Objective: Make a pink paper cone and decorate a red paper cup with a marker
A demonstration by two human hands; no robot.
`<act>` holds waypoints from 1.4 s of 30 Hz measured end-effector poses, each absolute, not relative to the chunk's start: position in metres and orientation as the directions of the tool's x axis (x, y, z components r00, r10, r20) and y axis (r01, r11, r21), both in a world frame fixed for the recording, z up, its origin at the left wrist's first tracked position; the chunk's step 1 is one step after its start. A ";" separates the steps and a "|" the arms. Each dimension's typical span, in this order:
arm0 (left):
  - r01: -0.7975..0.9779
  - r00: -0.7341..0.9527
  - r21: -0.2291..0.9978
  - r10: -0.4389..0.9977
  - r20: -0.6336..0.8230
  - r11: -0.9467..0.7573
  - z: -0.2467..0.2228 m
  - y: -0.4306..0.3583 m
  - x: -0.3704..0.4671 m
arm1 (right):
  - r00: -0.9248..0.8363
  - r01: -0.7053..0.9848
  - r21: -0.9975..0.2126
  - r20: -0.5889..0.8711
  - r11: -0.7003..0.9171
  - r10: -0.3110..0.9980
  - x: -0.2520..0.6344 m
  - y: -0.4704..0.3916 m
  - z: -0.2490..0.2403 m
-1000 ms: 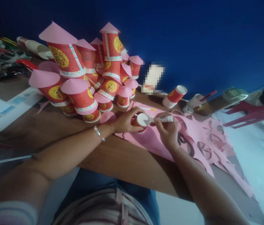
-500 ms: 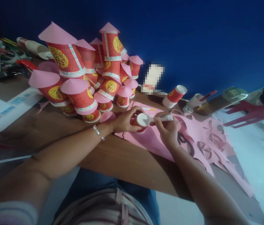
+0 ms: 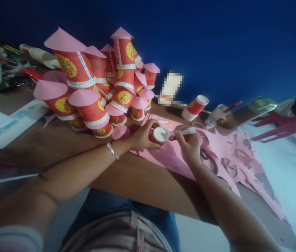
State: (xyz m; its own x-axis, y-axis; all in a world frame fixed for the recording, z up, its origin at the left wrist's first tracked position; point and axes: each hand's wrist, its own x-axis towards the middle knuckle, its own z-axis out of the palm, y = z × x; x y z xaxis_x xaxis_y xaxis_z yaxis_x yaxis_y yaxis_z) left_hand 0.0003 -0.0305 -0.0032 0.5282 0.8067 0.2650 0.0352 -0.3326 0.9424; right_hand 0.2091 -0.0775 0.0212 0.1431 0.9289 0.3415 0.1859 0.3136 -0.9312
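Note:
My left hand (image 3: 145,134) is closed around the side of a small red paper cup (image 3: 160,142), whose round white end faces up. In my right hand (image 3: 190,141) is a slim white tube (image 3: 188,131), like a glue pen. Its tip is at the right edge of the cup's white end; I cannot tell if they touch. Both hands are above pink paper sheets (image 3: 163,157) on the wooden table. A pink paper disc or cone (image 3: 121,132) lies left of my left hand, and a cigarette (image 3: 166,122) rests on the paper behind it.
Several red cups with pink paper cones (image 3: 87,105) are piled at the back left. Cut pink paper scraps (image 3: 242,157) spread to the right. Stacked cups (image 3: 195,107) stand at the back near a bottle (image 3: 247,110). A white power strip (image 3: 19,122) lies left.
My hands still hold the cup and the tube at nearly the same spot. The tube has shifted very slightly; the rest of the table looks the same.

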 end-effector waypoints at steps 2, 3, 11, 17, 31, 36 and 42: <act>0.073 0.509 0.933 0.818 0.269 -0.353 -0.004 -0.032 0.003 | 0.125 0.198 -0.928 0.343 0.316 0.931 0.208 -0.078 0.022; 0.081 0.509 0.928 0.815 0.276 -0.365 -0.004 -0.032 0.003 | 0.119 0.203 -0.927 0.343 0.315 0.932 0.207 -0.078 0.022; -0.010 0.627 0.931 0.723 0.289 -0.364 0.008 -0.027 -0.005 | 0.115 0.215 -0.929 0.331 0.302 0.937 0.210 -0.077 0.020; -0.018 0.673 0.915 0.672 0.309 -0.402 0.011 -0.026 -0.009 | 0.125 0.222 -0.935 0.310 0.278 0.942 0.210 -0.077 0.022; 0.043 0.589 0.945 0.772 0.238 -0.324 0.005 -0.030 -0.003 | 0.117 0.248 -0.917 0.347 0.311 0.930 0.206 -0.081 0.028; 0.004 0.630 0.948 0.737 0.244 -0.317 0.009 -0.029 -0.008 | 0.112 0.242 -0.927 0.321 0.287 0.941 0.210 -0.079 0.023; -0.024 0.656 0.954 0.715 0.241 -0.299 0.006 -0.027 -0.008 | 0.127 0.242 -0.932 0.305 0.269 0.944 0.212 -0.077 0.021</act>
